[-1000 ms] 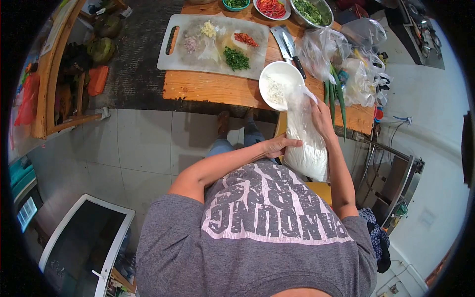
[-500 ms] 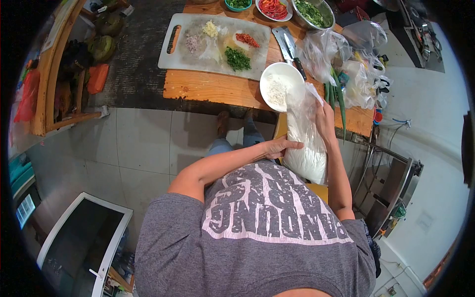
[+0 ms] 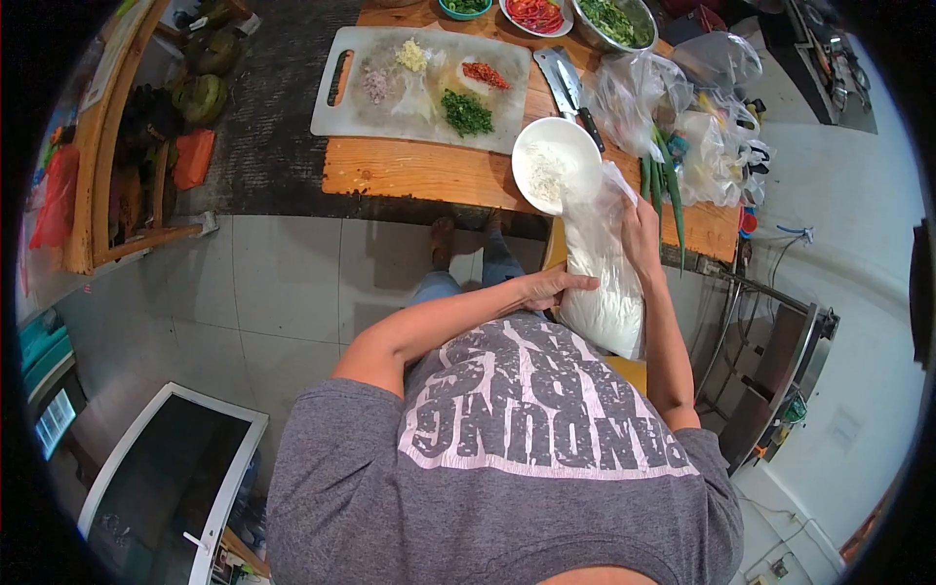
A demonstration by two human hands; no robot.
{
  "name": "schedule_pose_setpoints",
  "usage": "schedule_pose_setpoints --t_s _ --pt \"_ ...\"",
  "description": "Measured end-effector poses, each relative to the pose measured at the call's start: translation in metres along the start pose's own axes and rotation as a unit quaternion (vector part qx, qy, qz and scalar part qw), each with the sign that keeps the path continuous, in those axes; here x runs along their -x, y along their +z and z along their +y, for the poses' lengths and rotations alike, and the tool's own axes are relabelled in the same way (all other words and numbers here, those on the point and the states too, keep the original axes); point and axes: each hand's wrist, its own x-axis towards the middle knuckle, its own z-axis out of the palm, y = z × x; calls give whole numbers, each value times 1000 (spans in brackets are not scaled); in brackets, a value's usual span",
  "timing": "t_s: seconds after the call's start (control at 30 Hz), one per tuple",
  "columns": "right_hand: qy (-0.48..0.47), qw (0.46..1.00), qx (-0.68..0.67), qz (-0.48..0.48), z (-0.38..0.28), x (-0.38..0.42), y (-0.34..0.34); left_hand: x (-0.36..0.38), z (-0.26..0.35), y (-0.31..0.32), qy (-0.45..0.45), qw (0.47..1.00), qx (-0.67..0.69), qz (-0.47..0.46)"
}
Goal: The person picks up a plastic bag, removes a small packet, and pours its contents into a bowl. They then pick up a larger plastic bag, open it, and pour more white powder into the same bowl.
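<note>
A clear plastic bag of white powder [image 3: 600, 278] stands tilted in front of me, its open mouth at the rim of a white bowl [image 3: 556, 164] on the wooden table [image 3: 419, 171]. The bowl holds some white powder. My left hand [image 3: 556, 286] grips the bag's lower left side. My right hand [image 3: 639, 229] holds the bag's upper right side near the mouth.
A white cutting board [image 3: 419, 80] carries small piles of chopped garlic, shallot, chilli and greens. A cleaver [image 3: 570, 88] lies beside it. Bowls of vegetables [image 3: 614, 21] stand at the back. Plastic bags [image 3: 702, 127] and green onions [image 3: 663, 180] crowd the table's right end.
The bag and both hands stay almost still; the bag's mouth has shifted slightly against the bowl's rim.
</note>
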Motion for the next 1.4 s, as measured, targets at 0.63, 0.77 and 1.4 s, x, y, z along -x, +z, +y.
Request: schedule_pose_setpoints --t_s 0.63,0.77,1.4 --pt "-5 1000 8 12 4 -1 0 -3 1 -2 4 1000 6 6" --pt "-7 999 -27 38 3 2 2 2 9 5 -6 1000 1 2" --pt "3 998 -17 59 8 6 7 -2 -2 -10 -20 1000 -5 10"
